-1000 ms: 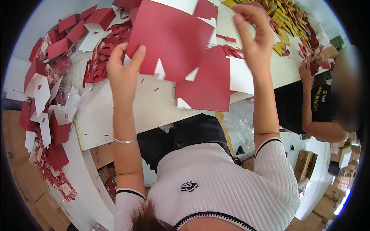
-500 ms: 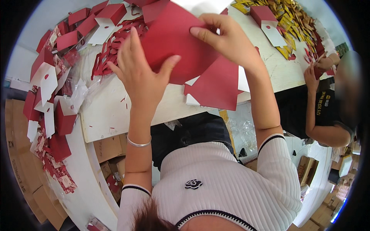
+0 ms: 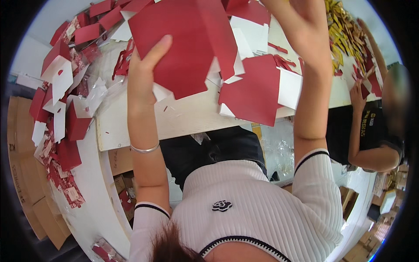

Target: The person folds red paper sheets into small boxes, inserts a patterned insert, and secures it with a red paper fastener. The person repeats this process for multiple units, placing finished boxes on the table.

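The red card sheet point(image 3: 172, 50) is up in front of me, above the worktop point(image 3: 144, 124) and tilted, with a crease running down it and a narrower panel angling off to the right. I judge it light and fairly stiff, springy along the crease, not truly fragile, though a hard squeeze could dent it or mark the smooth red face. The notched lower edge and its small tabs look like the parts likeliest to bend, so I'd take hold on the broad plain panel, near a straight side, with the thumb flat.

That is roughly how my left hand point(image 3: 142, 78) has it: thumb lying on the red face, the other fingers behind the card and hidden, so it seems pinched at its left edge. My right hand point(image 3: 305, 35) is at the top, its fingertips cut off by the frame; I cannot tell whether they are spread or gripping.

Just beside the sheet lie flat red cards point(image 3: 253, 91) with a white flap point(image 3: 290, 87). Red ribbons point(image 3: 283, 63) rest beyond them, folded red boxes point(image 3: 78, 120) crowd the left, and a yellow pile point(image 3: 342, 41) sits at far right, near a co-worker's hand point(image 3: 358, 97).
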{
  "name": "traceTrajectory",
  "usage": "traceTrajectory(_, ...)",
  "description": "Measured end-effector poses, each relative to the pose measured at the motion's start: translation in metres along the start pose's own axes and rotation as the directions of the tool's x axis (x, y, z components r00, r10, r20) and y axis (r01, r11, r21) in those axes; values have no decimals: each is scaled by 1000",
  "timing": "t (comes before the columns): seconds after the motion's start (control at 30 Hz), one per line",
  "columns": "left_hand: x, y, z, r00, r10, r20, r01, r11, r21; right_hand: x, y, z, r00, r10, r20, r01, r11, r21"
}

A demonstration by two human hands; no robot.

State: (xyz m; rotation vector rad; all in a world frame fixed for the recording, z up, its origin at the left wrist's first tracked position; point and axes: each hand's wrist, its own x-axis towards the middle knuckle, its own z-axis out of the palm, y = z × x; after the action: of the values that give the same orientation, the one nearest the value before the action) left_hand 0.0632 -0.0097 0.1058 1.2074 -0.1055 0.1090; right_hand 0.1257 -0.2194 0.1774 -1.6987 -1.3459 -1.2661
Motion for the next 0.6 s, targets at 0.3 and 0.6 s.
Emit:
traceTrajectory(0.3,-9,-3,-11,893,-434,119,432,901,45,-51,-66,-10,811,93,578,-19,991,-134)
traceTrajectory(0.6,-12,-13,-16,746,425,513,-626,712,320,-65,-57,-2,636,663,395,-772,543,330)
